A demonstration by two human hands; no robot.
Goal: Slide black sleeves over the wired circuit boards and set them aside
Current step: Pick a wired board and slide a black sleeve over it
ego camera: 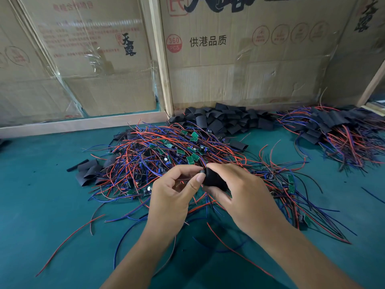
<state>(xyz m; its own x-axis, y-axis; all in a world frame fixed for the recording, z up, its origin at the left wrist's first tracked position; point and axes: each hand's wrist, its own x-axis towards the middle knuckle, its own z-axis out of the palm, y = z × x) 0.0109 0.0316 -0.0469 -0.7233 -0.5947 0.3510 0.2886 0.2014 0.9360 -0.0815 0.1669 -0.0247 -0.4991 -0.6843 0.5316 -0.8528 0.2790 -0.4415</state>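
Black sleeve (215, 179) sits clamped in the right hand (245, 197), fingers curled over its top, thumb beneath. Left hand (173, 195) meets it at the sleeve's open end, thumb and forefinger pinching a small circuit board (201, 171) at the mouth; little of the board shows. Both hands hover above a tangled heap of wired boards (166, 155) on the green mat (41, 195). Loose sleeves (225, 118) are piled behind the heap, against cardboard cartons (239, 59). Sleeved units (337, 126) lie grouped at far right. More loose sleeves (87, 170) lie left.
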